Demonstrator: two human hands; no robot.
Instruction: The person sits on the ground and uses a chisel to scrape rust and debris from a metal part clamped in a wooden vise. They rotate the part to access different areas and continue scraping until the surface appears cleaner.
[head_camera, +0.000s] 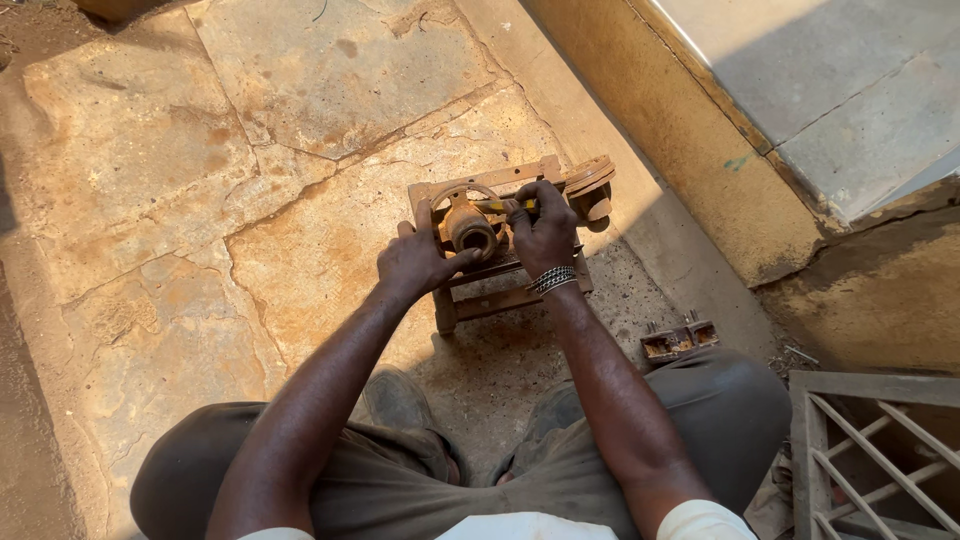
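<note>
A small rust-brown wooden frame (500, 295) stands on the stone floor in front of me. A round clay-coloured cylinder (470, 230) sits in its top, and a flat disc (590, 178) sticks out at its right end. My left hand (415, 262) grips the frame's left side, thumb against the cylinder. My right hand (545, 235), with a beaded bracelet on the wrist, is closed on a thin yellow-handled tool (497, 206) whose tip lies across the cylinder's top.
Cracked stone slabs (250, 180) cover the floor. A small two-cell mould box (680, 340) lies to the right of my knee. A wooden lattice frame (880, 450) fills the bottom right corner. A raised step (720, 150) runs along the right.
</note>
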